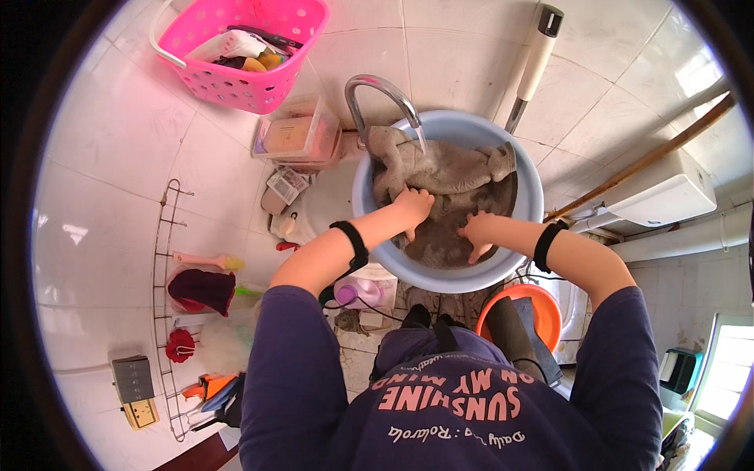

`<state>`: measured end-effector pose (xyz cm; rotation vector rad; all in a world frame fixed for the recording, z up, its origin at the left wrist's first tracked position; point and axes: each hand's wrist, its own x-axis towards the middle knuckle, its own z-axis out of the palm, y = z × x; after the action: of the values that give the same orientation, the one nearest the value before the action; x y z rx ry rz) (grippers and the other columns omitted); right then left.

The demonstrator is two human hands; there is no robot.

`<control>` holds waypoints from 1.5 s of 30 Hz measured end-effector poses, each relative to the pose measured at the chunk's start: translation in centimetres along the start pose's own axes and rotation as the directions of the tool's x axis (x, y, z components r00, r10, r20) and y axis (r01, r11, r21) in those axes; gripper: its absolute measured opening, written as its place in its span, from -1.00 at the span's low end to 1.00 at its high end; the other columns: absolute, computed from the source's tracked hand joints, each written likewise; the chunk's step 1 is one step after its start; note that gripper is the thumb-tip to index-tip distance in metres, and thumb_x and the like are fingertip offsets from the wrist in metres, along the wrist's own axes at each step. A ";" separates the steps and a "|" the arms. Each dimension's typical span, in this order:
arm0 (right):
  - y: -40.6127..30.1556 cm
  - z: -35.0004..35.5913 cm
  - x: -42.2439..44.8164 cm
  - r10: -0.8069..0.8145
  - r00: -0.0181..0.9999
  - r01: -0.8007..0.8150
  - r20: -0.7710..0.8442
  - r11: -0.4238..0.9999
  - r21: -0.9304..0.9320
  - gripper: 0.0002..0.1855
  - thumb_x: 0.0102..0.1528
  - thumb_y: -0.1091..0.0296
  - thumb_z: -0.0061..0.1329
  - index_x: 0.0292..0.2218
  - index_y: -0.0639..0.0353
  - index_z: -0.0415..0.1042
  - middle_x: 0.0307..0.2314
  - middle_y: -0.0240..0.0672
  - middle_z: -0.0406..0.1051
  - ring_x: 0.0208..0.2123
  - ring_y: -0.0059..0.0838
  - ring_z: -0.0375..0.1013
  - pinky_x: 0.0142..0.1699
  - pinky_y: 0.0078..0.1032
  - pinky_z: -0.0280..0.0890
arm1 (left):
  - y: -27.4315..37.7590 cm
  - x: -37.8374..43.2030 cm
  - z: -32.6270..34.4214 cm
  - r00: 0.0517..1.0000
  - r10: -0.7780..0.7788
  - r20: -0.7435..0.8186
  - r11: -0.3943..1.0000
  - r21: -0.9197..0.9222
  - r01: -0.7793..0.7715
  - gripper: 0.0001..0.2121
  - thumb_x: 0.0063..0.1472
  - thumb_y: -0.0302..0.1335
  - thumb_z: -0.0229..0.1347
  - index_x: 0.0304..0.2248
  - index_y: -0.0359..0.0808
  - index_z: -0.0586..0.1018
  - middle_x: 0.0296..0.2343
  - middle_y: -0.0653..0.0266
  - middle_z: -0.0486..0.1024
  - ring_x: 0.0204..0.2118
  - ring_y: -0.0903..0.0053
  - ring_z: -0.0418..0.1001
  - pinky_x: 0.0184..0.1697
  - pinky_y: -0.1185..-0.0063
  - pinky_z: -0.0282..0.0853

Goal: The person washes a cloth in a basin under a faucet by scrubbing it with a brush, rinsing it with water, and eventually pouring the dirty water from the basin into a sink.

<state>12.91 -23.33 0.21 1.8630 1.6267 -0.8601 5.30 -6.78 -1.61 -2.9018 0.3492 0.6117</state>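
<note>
A light-blue plastic basin (535,194) holds murky water and a soaked grey-brown cloth (447,168), which bunches up at the far side. Water runs onto the cloth from a curved metal faucet (386,88). My left hand (414,207) lies at the cloth's near left edge, fingers spread, its thumb pointing down toward the water. At the right, my right hand (482,235) reaches into the basin with fingers apart, its fingertips at the dark water or wet cloth below. Whether either hand grips any cloth is unclear. Both wrists wear black bands.
A pink perforated basket (235,82) hangs at the upper left, above clear plastic boxes (294,138). An orange bucket (551,312) with dark material stands below the basin at right. A wooden pole (648,156) leans near a white cistern (665,194). A wire rack (158,282) lines the left wall.
</note>
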 end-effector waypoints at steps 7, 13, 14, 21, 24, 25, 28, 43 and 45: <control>-0.9 1.4 1.7 -0.056 0.985 0.010 -0.166 0.964 -0.265 -0.89 -0.22 0.36 -0.01 -0.54 0.11 0.50 -0.50 -0.24 0.44 -0.38 -0.29 0.44 -0.35 -0.41 0.34 | -0.6 0.9 0.3 0.993 0.095 -0.074 0.994 0.068 -0.090 -0.29 -0.47 -0.16 0.32 -0.29 -0.40 0.35 -0.34 0.17 0.36 -0.21 0.30 0.35 -0.11 0.36 0.18; 2.7 -2.3 -1.7 0.050 0.892 -0.084 -0.449 0.995 -0.055 -0.87 -0.26 0.40 -0.05 -0.58 0.22 0.46 -0.58 -0.16 0.41 -0.48 -0.22 0.43 -0.41 -0.37 0.33 | 0.5 -0.7 0.0 0.975 0.070 -0.211 0.990 -0.106 -0.094 -0.69 -0.35 -0.29 0.25 -0.57 -0.32 0.53 -0.53 0.08 0.47 -0.41 0.28 0.45 -0.39 0.42 0.34; 3.6 -2.4 -2.0 0.083 0.865 -0.090 -0.495 0.996 0.009 -0.87 -0.28 0.38 -0.06 -0.59 0.20 0.46 -0.60 -0.15 0.41 -0.49 -0.20 0.43 -0.42 -0.36 0.32 | 1.0 -1.1 -0.7 0.986 0.127 -0.108 0.974 -0.176 -0.145 -0.68 -0.30 -0.28 0.23 -0.56 -0.36 0.52 -0.54 0.05 0.46 -0.42 0.25 0.45 -0.40 0.41 0.36; 4.5 -5.0 -6.1 0.142 0.760 -0.039 -0.635 0.984 0.173 -0.82 -0.29 0.32 -0.07 -0.54 0.10 0.47 -0.62 -0.23 0.41 -0.50 -0.24 0.42 -0.39 -0.35 0.32 | 2.5 -1.3 -0.9 0.998 0.059 -0.001 0.965 -0.255 -0.057 -0.59 -0.28 -0.17 0.24 -0.55 -0.39 0.54 -0.54 0.08 0.48 -0.43 0.26 0.46 -0.39 0.44 0.38; 6.0 -6.0 -7.8 0.168 0.717 -0.014 -0.677 0.974 0.228 -0.80 -0.31 0.31 -0.06 -0.52 0.09 0.48 -0.61 -0.27 0.42 -0.50 -0.27 0.41 -0.38 -0.37 0.32 | 2.7 -2.0 -0.9 0.980 -0.084 -0.182 0.973 -0.228 0.041 -0.58 -0.27 -0.23 0.24 -0.52 -0.47 0.49 -0.54 0.04 0.47 -0.45 0.26 0.46 -0.40 0.45 0.38; 6.2 -6.4 -8.1 0.167 0.715 -0.013 -0.678 0.974 0.226 -0.80 -0.31 0.31 -0.06 -0.52 0.09 0.48 -0.61 -0.27 0.42 -0.50 -0.27 0.41 -0.38 -0.37 0.32 | 2.2 -1.9 -0.1 0.967 -0.139 -0.212 0.973 -0.210 0.094 -0.57 -0.26 -0.37 0.21 -0.39 -0.49 0.41 -0.54 0.00 0.45 -0.45 0.23 0.46 -0.43 0.44 0.38; 6.6 -7.1 -9.8 0.213 0.664 -0.037 -0.717 0.967 0.252 -0.79 -0.33 0.33 -0.08 -0.52 0.07 0.47 -0.60 -0.25 0.41 -0.51 -0.25 0.40 -0.40 -0.37 0.30 | 1.1 -2.0 0.5 0.962 -0.192 -0.192 0.933 -0.339 0.119 -0.57 -0.22 -0.58 0.13 -0.31 -0.53 0.25 -0.55 -0.09 0.42 -0.45 0.12 0.44 -0.43 0.36 0.37; 6.7 0.1 -8.9 0.029 0.777 -0.015 -0.628 1.000 0.027 -0.86 -0.25 0.50 -0.09 -0.51 0.17 0.38 -0.50 -0.27 0.33 -0.37 -0.22 0.36 -0.28 -0.36 0.27 | 1.6 -1.5 -1.2 0.907 0.007 -0.422 0.997 0.070 0.025 -0.91 -0.11 -0.53 -0.01 -0.53 -0.33 0.48 -0.48 0.15 0.42 -0.35 0.33 0.41 -0.42 0.48 0.36; 6.6 0.4 -8.6 -0.020 0.730 -0.018 -0.683 0.999 -0.048 -0.83 -0.26 0.50 -0.08 -0.49 0.16 0.39 -0.50 -0.27 0.32 -0.37 -0.22 0.35 -0.28 -0.37 0.27 | 3.0 -1.8 -2.1 0.991 0.120 0.058 0.991 0.058 -0.123 -0.82 -0.15 -0.44 0.08 -0.50 -0.34 0.54 -0.47 0.08 0.47 -0.34 0.32 0.44 -0.35 0.46 0.38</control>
<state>18.73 -30.32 6.17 2.2973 2.0292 -0.0838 3.73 -9.77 0.76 -2.8150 0.5313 0.6850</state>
